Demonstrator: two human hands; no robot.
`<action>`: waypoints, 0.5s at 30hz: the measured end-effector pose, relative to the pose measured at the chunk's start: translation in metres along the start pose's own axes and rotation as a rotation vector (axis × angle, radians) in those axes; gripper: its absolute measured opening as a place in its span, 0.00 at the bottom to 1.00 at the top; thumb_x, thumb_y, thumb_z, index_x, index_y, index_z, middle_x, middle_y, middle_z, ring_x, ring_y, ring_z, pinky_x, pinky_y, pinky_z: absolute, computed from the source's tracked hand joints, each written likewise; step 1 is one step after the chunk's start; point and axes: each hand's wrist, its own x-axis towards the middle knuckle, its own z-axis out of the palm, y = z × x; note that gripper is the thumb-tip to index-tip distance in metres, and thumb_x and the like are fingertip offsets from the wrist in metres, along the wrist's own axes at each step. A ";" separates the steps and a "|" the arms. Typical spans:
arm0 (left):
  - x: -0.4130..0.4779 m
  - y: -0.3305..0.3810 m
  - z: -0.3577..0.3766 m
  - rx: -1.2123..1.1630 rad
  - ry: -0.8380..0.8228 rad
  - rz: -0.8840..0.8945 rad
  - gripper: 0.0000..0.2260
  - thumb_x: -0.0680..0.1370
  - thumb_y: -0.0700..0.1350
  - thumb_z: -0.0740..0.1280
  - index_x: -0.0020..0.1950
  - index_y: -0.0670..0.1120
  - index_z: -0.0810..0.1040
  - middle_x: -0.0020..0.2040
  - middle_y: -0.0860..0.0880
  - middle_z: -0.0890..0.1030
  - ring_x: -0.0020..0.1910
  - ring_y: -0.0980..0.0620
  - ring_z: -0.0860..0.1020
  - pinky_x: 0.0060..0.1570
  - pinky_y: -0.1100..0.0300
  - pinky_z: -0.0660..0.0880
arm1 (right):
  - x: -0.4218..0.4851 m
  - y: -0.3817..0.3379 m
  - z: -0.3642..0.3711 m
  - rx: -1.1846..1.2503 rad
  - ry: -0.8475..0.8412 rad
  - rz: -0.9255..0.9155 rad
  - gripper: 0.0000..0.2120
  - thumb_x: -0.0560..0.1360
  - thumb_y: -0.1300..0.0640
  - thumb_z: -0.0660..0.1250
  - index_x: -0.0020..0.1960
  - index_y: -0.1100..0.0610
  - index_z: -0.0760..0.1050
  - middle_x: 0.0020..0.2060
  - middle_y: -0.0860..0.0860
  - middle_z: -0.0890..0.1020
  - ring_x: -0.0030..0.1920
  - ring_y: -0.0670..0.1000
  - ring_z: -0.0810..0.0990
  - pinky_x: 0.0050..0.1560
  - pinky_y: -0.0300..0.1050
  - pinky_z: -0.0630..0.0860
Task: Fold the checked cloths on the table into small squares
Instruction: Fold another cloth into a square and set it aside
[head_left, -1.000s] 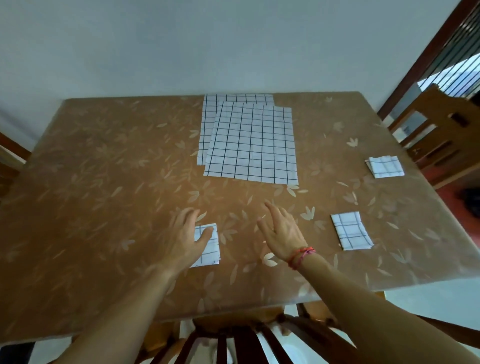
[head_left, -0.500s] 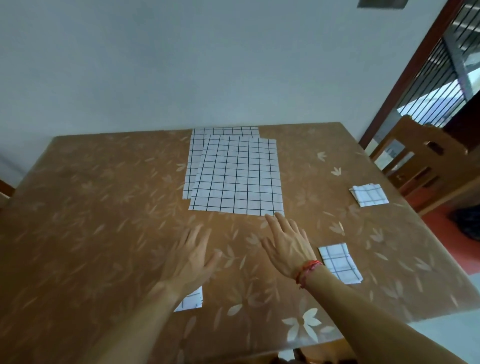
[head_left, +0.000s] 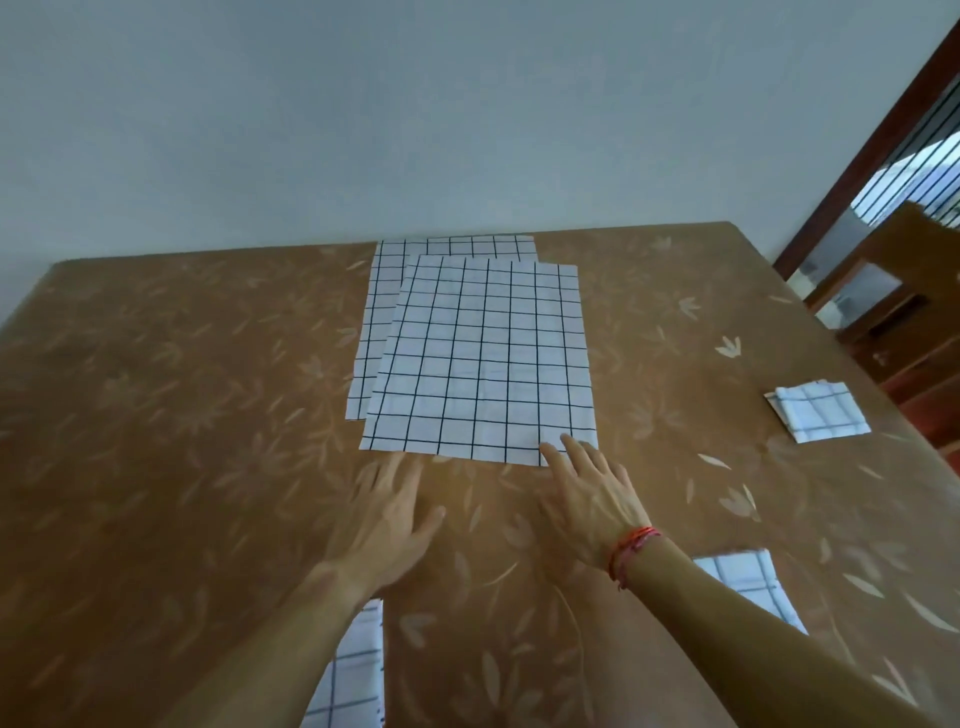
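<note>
Lying beyond open hands (head_left: 488, 512): flat checked cloth (head_left: 480, 364).

Cloth (head_left: 480, 358) matt (creased) – table cover (head_left: 182, 415) glossy.

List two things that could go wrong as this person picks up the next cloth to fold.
1. The top flat cloth overlaps the cloth beneath, so dragging it may shift or take both.
2. The left forearm lies over a folded square and the right forearm over another; pulling back could undo them.

Plain pale wall (head_left: 363, 114) behind — wooden chair (head_left: 883, 291) and barred window (head_left: 914, 171) at right.
</note>
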 end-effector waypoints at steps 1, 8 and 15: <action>0.009 -0.004 0.006 0.002 0.001 -0.006 0.25 0.77 0.61 0.58 0.71 0.51 0.65 0.71 0.49 0.64 0.70 0.47 0.63 0.68 0.52 0.64 | 0.008 0.004 0.006 0.000 -0.010 0.012 0.28 0.81 0.44 0.52 0.78 0.50 0.52 0.78 0.54 0.56 0.77 0.54 0.54 0.72 0.54 0.57; 0.048 -0.021 0.039 0.077 -0.001 -0.069 0.23 0.76 0.60 0.62 0.67 0.49 0.70 0.70 0.45 0.66 0.69 0.44 0.64 0.64 0.48 0.68 | 0.046 0.019 0.042 0.059 -0.090 0.082 0.27 0.80 0.43 0.51 0.77 0.45 0.50 0.79 0.56 0.51 0.78 0.57 0.49 0.73 0.56 0.56; 0.059 -0.031 0.046 0.116 -0.080 -0.157 0.27 0.79 0.62 0.56 0.75 0.53 0.59 0.79 0.41 0.53 0.77 0.41 0.50 0.72 0.45 0.57 | 0.050 0.020 0.052 0.037 -0.088 0.085 0.28 0.79 0.43 0.51 0.77 0.46 0.48 0.76 0.60 0.52 0.77 0.58 0.49 0.74 0.56 0.55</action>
